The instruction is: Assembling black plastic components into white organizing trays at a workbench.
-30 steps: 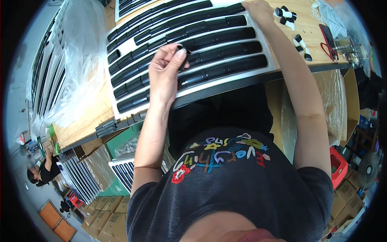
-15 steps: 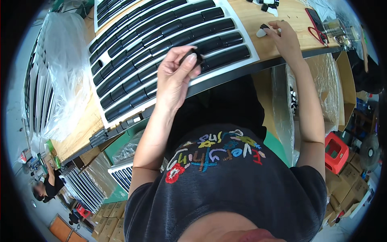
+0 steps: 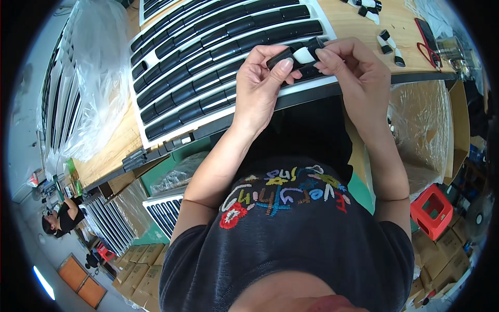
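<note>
Over the near right corner of a white tray [image 3: 327,27], both of my hands are raised close together. The fingers and thumb of my left hand [image 3: 255,91] are closed on a glossy black cylindrical piece [image 3: 279,60]. My right hand [image 3: 363,73] pinches a small black-and-white piece [image 3: 303,55], its white rounded part pointing at the black cylinder. The two pieces are end to end; I cannot tell whether one enters the other. Rows of similar black cylinders [image 3: 218,101] fill the tray beneath.
Loose black-and-white pieces [image 3: 385,42] lie on the wooden table [image 3: 358,31] at right. Beyond them are a phone [image 3: 425,34] and red-handled scissors [image 3: 427,53]. Clear plastic sheeting [image 3: 99,78] drapes at left. A red stool [image 3: 432,211] stands below right. Another person [image 3: 65,216] is far left.
My right hand has come from the tabletop to my left hand, bringing a black-and-white piece. The left hand still holds the black cylinder and appears farther right. The whole view has shifted slightly.
</note>
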### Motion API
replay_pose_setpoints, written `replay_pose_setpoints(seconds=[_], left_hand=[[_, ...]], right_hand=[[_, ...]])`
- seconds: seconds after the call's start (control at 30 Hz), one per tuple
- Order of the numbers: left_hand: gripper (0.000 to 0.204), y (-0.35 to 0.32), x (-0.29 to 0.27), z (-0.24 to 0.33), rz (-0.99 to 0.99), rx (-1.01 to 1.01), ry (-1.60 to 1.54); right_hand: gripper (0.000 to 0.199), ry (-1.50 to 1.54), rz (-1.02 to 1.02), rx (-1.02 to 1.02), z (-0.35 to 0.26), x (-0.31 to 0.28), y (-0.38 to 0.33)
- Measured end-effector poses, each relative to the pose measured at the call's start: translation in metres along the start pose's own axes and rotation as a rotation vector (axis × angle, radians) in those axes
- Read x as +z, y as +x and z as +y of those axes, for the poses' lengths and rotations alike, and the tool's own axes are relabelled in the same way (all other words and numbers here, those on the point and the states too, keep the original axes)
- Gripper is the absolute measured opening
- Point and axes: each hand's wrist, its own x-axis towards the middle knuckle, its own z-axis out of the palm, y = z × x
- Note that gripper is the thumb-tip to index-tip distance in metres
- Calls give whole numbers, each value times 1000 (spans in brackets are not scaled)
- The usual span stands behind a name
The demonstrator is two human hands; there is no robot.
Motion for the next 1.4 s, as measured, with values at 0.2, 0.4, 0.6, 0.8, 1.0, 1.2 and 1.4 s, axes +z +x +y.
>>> replay_pose_setpoints(seconds=[0.2,0.4,0.6,0.8,1.0,1.2,1.4], left_hand=[[21,-4,-3,3,-32,-9,50],[21,-15,-6,4,-70,-18,34],[20,-25,11,18,-153,-98,38],[18,-41,25,18,-153,-119,72],[18,-47,28,22,-108,7,100],[12,-28,-3,17,36,-142,166],[22,5,-53,52,35,239,791]], right_hand=[[8,-161,-57,-126,0,11,-6],[21,-256,-128,-169,-12,6,-3],[51,-137,-227,6,-10,19,27],[48,433,-278,362,-2,41,12],[50,358,-331,311,-4,46,13],[39,120,-195,41,20,46,17],[24,-163,-120,82,9,27,47]])
